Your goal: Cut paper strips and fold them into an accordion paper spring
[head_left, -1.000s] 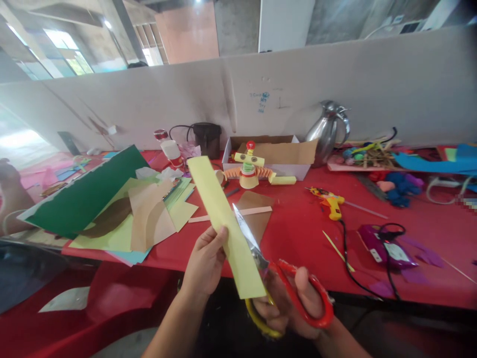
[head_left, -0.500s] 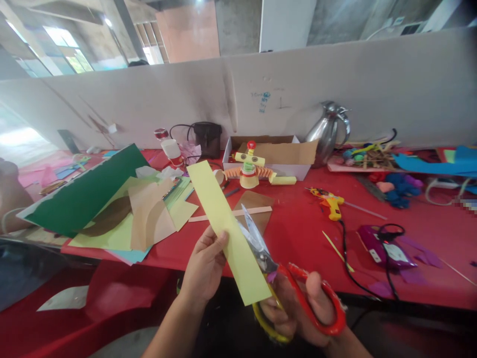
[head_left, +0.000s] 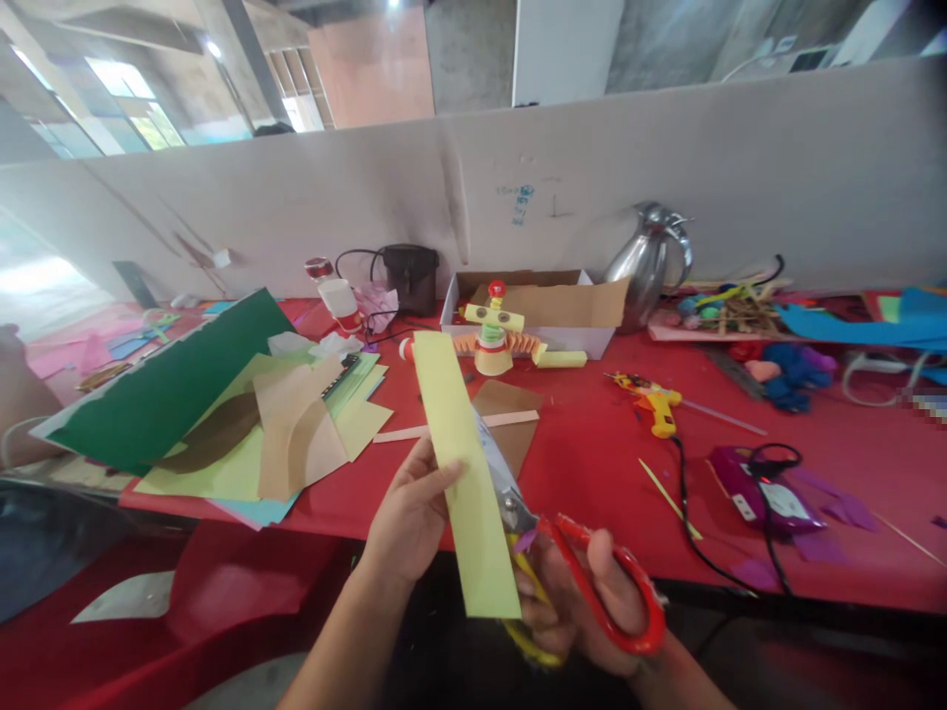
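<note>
Between the thumb and fingers of my left hand (head_left: 414, 518) is a long strip of pale yellow paper (head_left: 468, 483), tilted slightly to the left at the top. My right hand (head_left: 592, 611) grips a pair of scissors (head_left: 636, 592) with one red and one yellow handle. The blades lie behind the strip, their tips hidden by it; whether they touch the paper I cannot tell. Beyond the strip a paper figure (head_left: 492, 340) with a yellow head, a red ball on top and pleated orange arms stands on the red table (head_left: 584, 444).
Stacked coloured paper and a green board (head_left: 178, 385) lie at left. Behind the figure is an open cardboard box (head_left: 569, 296), beside a steel jug (head_left: 647, 261). On the right are a yellow glue gun (head_left: 658, 399) with its cord and a purple power box (head_left: 765, 493).
The paper strip has turned more upright, its top moving right and its lower end left. My right hand and the scissors have shifted slightly left, and the blades are now more covered.
</note>
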Action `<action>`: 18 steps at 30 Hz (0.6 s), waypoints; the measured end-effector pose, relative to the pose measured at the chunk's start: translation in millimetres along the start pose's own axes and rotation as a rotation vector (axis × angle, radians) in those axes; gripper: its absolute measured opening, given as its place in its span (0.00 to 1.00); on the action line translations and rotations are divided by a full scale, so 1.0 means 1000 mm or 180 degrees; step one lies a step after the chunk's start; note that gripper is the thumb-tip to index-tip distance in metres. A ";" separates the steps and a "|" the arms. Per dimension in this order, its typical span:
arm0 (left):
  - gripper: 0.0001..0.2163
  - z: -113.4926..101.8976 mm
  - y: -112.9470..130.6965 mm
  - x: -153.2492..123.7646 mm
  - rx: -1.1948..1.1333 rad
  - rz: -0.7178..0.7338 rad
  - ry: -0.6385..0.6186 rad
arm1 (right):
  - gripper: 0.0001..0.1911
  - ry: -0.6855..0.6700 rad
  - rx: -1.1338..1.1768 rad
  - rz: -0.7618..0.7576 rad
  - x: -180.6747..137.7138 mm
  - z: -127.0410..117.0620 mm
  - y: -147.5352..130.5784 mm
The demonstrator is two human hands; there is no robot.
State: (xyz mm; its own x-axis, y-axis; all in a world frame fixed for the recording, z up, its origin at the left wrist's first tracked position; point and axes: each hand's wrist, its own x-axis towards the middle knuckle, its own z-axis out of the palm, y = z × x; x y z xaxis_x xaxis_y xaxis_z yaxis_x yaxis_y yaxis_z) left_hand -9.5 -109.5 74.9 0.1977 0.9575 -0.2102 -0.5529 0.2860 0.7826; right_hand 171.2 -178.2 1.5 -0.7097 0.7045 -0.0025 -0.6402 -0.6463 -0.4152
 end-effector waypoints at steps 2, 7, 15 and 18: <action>0.13 0.003 0.000 0.004 -0.0101 0.0032 0.0309 | 0.38 0.0059 -0.0020 0.0020 0.001 0.001 0.000; 0.12 0.006 -0.006 0.011 -0.0235 0.0104 0.0744 | 0.38 0.0095 -0.0163 -0.0156 0.004 0.002 0.003; 0.13 0.003 -0.009 0.008 -0.0064 0.0154 0.0608 | 0.39 0.0166 -0.0082 -0.0222 0.008 -0.001 0.004; 0.12 0.001 -0.006 0.007 -0.0020 0.0225 0.0654 | 0.40 0.0178 0.0036 -0.0157 0.003 0.005 -0.003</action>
State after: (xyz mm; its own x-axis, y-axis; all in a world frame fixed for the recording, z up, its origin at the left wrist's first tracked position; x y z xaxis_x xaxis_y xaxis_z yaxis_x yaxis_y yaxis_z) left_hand -3.8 -104.6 69.8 -0.0106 0.9627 -0.2704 -0.5648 0.2174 0.7961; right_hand 169.6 -175.9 7.0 -0.6598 0.7507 -0.0333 -0.6774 -0.6135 -0.4058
